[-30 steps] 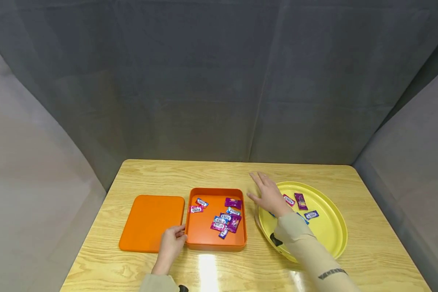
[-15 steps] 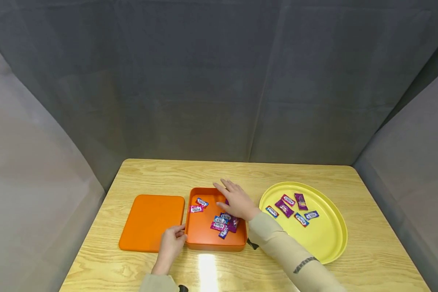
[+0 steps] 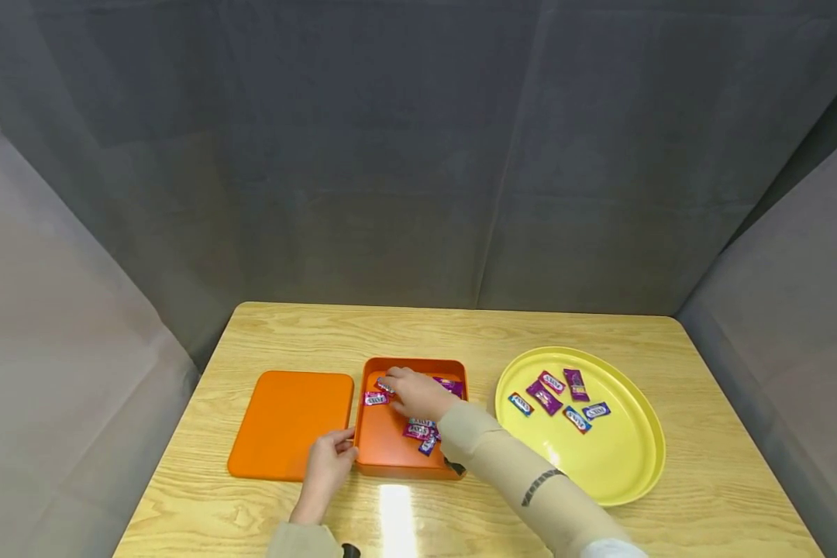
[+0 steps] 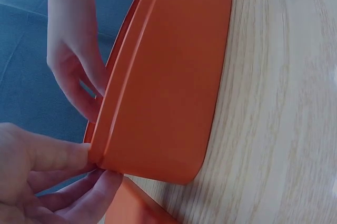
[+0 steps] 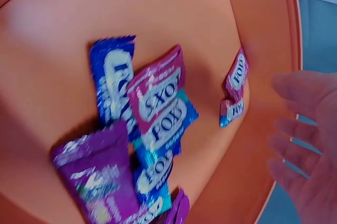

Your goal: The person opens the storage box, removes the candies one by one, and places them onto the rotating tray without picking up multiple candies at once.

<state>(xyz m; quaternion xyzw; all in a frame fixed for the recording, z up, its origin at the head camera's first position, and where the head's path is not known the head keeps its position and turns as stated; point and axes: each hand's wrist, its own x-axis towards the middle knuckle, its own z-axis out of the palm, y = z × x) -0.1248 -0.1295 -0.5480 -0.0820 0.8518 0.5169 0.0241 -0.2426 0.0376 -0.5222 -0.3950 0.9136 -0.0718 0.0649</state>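
Inside orange box [image 3: 384, 451], mid head view: loose wrapped pkts, several lettered FOX'S, box open-topped & flat on wood-grain table [image 3: 181, 508]. Main pile [image 3: 418, 431] sits a bit R of box's middle, pink, blue & purple pkts overlapping, part hidden by R arm. Purple pkt [image 3: 449, 384] nr box's far R corner. Pink pkt [image 3: 376, 398] & blue/red pkt [image 3: 384, 384] close together toward box's far L corner.

R hand [image 3: 424, 394]: over box, coming in from its R side. Fingers loosely bent, slightly spread; R wrist cam shows gaps btwn them, nothing pinched. Can't tell if tips touch blue/red pkt.

L hand [image 3: 329, 463]: at box's L wall, toward its near corner. Thumb & fingers pinch box rim, clear in L wrist cam.

Flat orange panel [image 3: 289, 422]: just L of box, lying on table. Round yellow tray [image 3: 617, 461]: R of box, apart from it, w/ six pkts: two purple, one pink, three bluish. Beige sleeve [image 3: 509, 469] w/ dark band runs from box's R side, overlapping tray's near L edge in view. Dark grey curtain [image 3: 363, 155] hangs beyond box; paler sheets both sides.
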